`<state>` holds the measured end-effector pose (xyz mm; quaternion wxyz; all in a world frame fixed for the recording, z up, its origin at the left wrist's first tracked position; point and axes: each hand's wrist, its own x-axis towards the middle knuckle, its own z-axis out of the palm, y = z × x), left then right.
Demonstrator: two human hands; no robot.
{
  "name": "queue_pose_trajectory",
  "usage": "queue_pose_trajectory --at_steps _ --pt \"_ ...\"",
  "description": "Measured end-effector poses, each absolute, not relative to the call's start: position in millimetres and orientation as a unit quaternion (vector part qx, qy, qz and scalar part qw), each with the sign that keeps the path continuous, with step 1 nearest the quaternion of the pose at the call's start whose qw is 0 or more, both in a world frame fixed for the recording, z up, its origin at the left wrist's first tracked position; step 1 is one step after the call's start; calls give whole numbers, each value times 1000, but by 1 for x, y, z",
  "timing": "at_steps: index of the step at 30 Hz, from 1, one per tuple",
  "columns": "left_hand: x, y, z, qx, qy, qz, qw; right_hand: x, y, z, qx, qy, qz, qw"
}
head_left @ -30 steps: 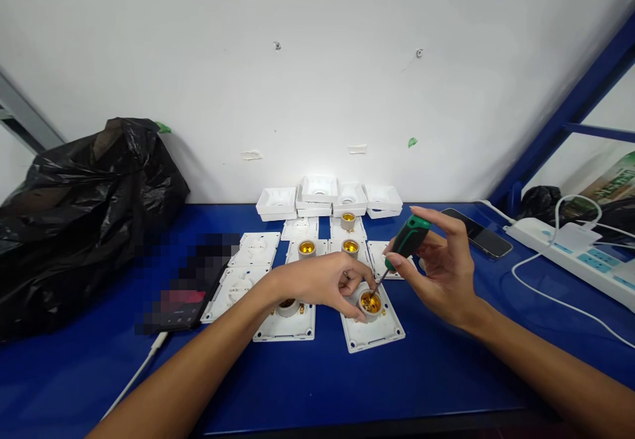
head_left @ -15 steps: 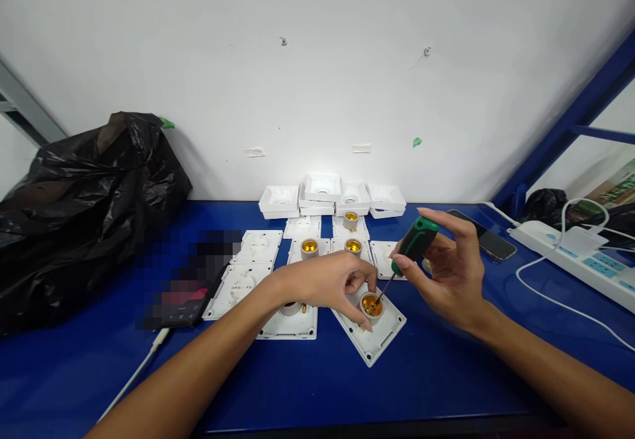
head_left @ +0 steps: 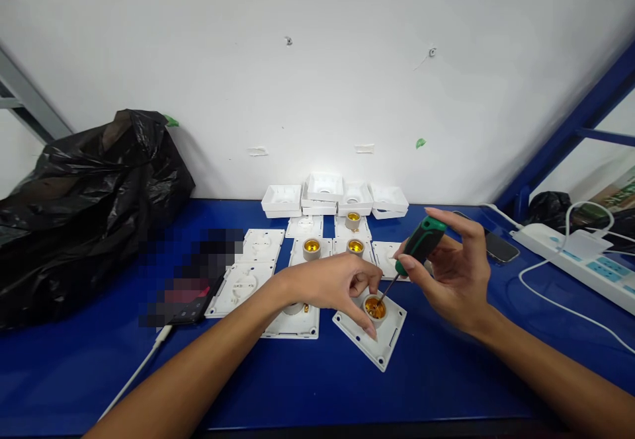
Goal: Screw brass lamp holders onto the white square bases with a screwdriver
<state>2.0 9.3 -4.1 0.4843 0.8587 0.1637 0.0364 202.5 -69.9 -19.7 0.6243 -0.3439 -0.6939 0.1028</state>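
Pinching a screwdriver (head_left: pixel 419 246), right hand (head_left: pixel 454 274) probes the lamp socket (head_left: pixel 374 308) left hand (head_left: pixel 332 283) grips.

screwdriver (head_left: pixel 421 244): green-black | socket plate (head_left: pixel 370 328): white, brass-gold centre | table (head_left: pixel 307 379): blue | bag (head_left: pixel 84 201): black

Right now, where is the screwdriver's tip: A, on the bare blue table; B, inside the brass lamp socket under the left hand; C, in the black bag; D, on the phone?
B: the right hand angles the screwdriver down into the brass lamp socket, steadied by the left hand.
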Motion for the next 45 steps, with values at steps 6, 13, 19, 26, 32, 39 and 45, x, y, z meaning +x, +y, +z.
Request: queue_pose_trajectory --at_steps 6,13,19,26,32,39,45 --pt "-1 9 -1 844 155 13 513 202 -71 -8 -354 -666 101 649" --pt "-1 9 -3 862 174 36 474 199 -73 -5 -357 -662 82 654" --pt "3 6 -3 872 177 52 453 201 -72 -10 -337 -677 95 647" --pt "2 6 -3 864 162 30 475 204 -72 -19 -339 -696 119 622" --pt "4 4 -8 870 159 60 462 203 -71 -22 -334 -698 139 618" --pt "4 6 -10 866 155 49 472 202 -71 -24 -335 -703 145 610" --pt "4 6 -11 861 171 38 478 201 -71 -26 -335 -712 140 601"
